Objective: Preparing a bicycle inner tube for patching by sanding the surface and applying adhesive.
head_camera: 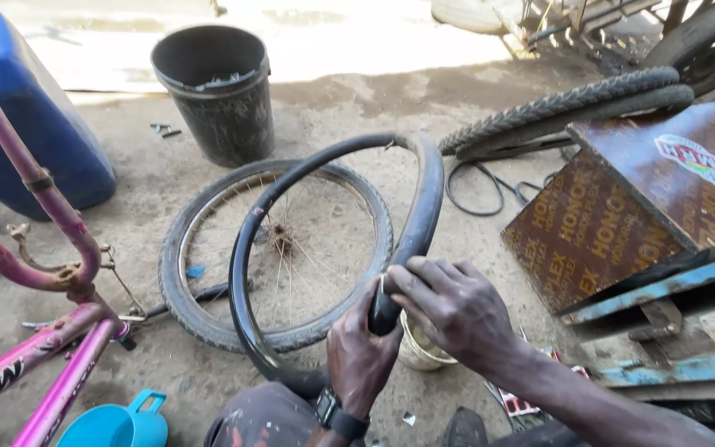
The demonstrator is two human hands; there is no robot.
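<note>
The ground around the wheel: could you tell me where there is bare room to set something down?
Bare dirt lies between the bucket, the spare tyre and the wheel. Crowded: both hands, left and right, grip the inner tube over a small tub.

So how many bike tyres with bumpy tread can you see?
2. One tyre is on the spoked wheel lying flat on the ground; another knobbly tyre lies top right by the brown box. More may be hidden past the edge.
</note>
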